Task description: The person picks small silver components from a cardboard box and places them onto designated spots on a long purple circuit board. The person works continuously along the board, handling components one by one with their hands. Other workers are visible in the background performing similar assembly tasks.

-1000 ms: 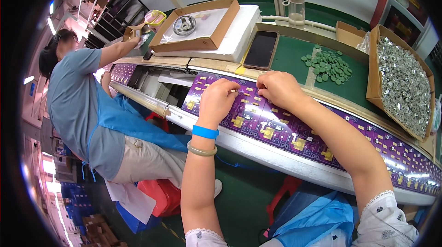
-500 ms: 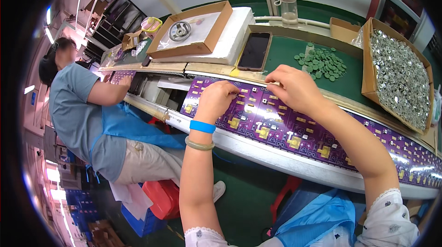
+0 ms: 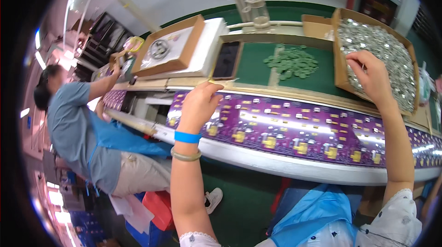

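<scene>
My left hand (image 3: 200, 104) hovers over the left end of a row of purple circuit boards (image 3: 258, 113), fingers loosely bent, thumb and forefinger apart, nothing seen between them. A blue band and a pale bangle circle that wrist. Over the left side of a cardboard box (image 3: 340, 69) heaped with small silvery metal parts (image 3: 382, 49), my right hand (image 3: 373, 76) has thumb and forefinger drawn together in a pinch. Anything between those fingertips is too small to make out. The boards carry small white and gold-coloured pieces and lie along a rail.
Green discs (image 3: 292, 62) lie piled on a green surface behind the boards, beside a dark phone (image 3: 226, 60). A shallow carton (image 3: 195, 44) on white foam holds a round metal piece. A clear bottle (image 3: 258, 9) stands behind. At left, another person (image 3: 76, 113) works along the line.
My right hand has gone from above the boards, near my left hand, rightward to the box of metal parts. My left hand has lifted off the board. The other person's arm now reaches farther back.
</scene>
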The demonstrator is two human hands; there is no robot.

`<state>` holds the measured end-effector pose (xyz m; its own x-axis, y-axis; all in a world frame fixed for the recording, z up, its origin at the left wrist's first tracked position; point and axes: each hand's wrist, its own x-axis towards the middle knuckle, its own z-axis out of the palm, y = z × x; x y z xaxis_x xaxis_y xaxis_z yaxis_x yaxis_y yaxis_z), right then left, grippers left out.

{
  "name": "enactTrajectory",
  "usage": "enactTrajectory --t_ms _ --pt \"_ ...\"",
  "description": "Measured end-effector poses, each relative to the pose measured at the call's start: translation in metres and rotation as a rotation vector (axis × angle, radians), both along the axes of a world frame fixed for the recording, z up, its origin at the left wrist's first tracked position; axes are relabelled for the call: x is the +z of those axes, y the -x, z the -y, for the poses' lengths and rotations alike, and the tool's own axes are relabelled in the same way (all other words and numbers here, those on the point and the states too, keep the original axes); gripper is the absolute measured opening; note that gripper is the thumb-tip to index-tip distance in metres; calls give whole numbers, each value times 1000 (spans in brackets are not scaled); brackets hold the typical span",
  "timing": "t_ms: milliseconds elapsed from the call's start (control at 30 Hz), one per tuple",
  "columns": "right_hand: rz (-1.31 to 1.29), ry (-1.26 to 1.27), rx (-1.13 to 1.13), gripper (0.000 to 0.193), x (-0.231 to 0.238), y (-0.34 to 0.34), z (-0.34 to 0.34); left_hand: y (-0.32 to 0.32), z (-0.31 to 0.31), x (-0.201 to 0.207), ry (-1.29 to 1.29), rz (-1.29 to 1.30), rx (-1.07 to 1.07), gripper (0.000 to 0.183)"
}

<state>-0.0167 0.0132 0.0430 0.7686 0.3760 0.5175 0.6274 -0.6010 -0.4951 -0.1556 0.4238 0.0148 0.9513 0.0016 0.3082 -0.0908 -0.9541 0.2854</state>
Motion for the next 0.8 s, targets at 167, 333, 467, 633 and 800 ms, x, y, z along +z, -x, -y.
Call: enactTrajectory --t_ms 167,333,467,633,800 --pt "160 455 -203 29 -23 -33 102 -37 95 29 156 134 -278 17" --pt "212 475 -141 32 -37 -24 121 -80 208 40 174 202 -506 17" --pt "123 377 -132 25 -40 -30 132 -116 289 31 63 115 -502 19" --pt "234 313 -144 18 -43 -35 122 -163 353 -10 95 36 -406 19" --pt "197 298 -108 14 -46 -46 127 -175 380 -32 238 65 -252 22"
